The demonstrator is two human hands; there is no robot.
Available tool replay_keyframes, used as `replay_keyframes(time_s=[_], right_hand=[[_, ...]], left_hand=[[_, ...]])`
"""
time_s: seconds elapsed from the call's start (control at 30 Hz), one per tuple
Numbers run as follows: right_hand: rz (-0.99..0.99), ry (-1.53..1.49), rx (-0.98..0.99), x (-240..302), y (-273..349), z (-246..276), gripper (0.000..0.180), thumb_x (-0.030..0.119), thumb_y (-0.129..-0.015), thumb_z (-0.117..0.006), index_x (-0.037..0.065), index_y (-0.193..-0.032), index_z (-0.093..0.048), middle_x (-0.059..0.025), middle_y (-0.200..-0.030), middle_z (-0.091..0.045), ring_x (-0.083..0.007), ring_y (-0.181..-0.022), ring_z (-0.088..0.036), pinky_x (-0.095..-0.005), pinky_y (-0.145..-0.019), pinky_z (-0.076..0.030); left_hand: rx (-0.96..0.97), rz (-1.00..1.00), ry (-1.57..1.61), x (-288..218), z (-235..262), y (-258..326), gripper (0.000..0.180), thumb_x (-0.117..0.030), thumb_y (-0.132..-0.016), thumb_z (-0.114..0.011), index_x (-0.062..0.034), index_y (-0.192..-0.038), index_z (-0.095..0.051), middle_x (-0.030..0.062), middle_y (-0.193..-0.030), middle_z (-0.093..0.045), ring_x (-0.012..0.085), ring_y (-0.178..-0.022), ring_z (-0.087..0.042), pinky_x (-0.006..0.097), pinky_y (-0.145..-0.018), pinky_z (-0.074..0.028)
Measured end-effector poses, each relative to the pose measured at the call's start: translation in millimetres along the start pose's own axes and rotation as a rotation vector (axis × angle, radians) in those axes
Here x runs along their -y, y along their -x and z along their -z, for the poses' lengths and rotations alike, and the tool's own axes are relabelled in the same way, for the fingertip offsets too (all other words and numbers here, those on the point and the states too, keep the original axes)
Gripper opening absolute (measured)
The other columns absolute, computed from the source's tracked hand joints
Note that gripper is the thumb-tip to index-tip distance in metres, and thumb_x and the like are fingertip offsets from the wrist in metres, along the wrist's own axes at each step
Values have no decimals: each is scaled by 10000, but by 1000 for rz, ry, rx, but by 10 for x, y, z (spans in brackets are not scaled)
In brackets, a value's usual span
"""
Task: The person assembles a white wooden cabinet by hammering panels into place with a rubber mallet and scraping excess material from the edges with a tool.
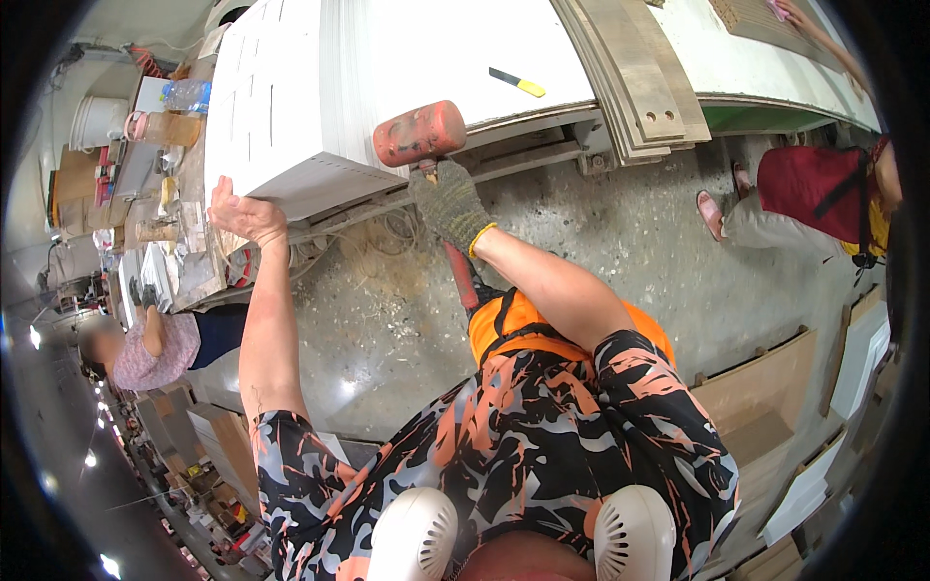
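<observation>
My right hand (pixel 451 203), in a grey-green knitted glove with a yellow cuff, is closed round the handle of a mallet (pixel 418 134). The mallet's worn red head is near the right side of a thick stack of white panels (pixel 281 107); whether they touch I cannot tell. Below the glove the red and black handle end sticks out. My bare left hand (pixel 248 215) rests at the stack's near left corner, fingers stretched out. Dark slots show on the top panel, and small holes line its front edge.
A yellow-and-black utility knife (pixel 518 82) lies on the white table (pixel 523 44). Grey-brown boards (pixel 639 77) are piled to its right. Bottles (pixel 165 128) stand at the left. One person (pixel 160 349) is at the far left, another (pixel 814 198) at the right. Panels (pixel 756 387) lie lower right.
</observation>
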State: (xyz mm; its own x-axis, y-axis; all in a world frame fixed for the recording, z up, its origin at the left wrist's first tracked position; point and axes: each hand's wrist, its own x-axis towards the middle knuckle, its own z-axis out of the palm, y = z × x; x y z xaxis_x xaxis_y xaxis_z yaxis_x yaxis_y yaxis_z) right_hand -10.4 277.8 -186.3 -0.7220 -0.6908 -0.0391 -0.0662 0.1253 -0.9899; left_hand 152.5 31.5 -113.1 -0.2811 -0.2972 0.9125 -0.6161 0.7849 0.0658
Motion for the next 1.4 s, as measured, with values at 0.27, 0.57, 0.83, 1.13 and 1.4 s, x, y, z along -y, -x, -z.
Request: replay_keyframes(time_s=[0.27, 0.57, 0.83, 1.13, 1.4], right_hand=[[192, -127, -38, 519, -15, 82, 194, 167, -844, -577, -18, -894, -547, -221, -797, -565, -389, -746, -562, -445, -648, -438], [270, 4, 11, 494, 20, 8, 167, 154, -847, -557, -7, -895, -550, -231, -844, -559, -395, -792, -562, -459, -644, -434], [205, 209, 98, 459, -239, 293, 194, 190, -863, -550, -3, -852, -569, -171, -790, -599, -361, -749, -582, -425, -628, -455], [85, 917, -185, 496, -1741, 1291, 368, 230, -854, -511, 59, -1180, -528, -270, -1058, -630, -441, -985, -601, -502, -825, -465], [105, 1278, -281, 87, -1992, 1167, 394, 225, -859, -519, 60, -1217, -537, -240, -1238, -535, -401, -1138, -518, -440, -941, -448]], left_hand=[[6, -41, -132, 119, -38, 60, 479, -322, -994, -248, -14, -1077, -604, 128, -1117, -614, 309, -1111, -504, 464, -1004, -301], [-32, -12, -19, -39, -3, 21, 461, -333, -1007, -253, -27, -1080, -590, 145, -1120, -611, 319, -1112, -507, 467, -993, -297], [-18, -2, -55, 201, 86, 99, 405, -279, -983, -287, -20, -1112, -570, 123, -1146, -585, 308, -1156, -483, 462, -1047, -266], [3, 92, -19, -76, -19, 41, 287, -230, -897, -385, -81, -1057, -570, 79, -1147, -571, 274, -1186, -461, 473, -1100, -232], [-13, 124, -16, -75, 150, 1, 278, -259, -906, -419, -111, -1058, -599, 38, -1166, -565, 240, -1181, -460, 447, -1088, -269]])
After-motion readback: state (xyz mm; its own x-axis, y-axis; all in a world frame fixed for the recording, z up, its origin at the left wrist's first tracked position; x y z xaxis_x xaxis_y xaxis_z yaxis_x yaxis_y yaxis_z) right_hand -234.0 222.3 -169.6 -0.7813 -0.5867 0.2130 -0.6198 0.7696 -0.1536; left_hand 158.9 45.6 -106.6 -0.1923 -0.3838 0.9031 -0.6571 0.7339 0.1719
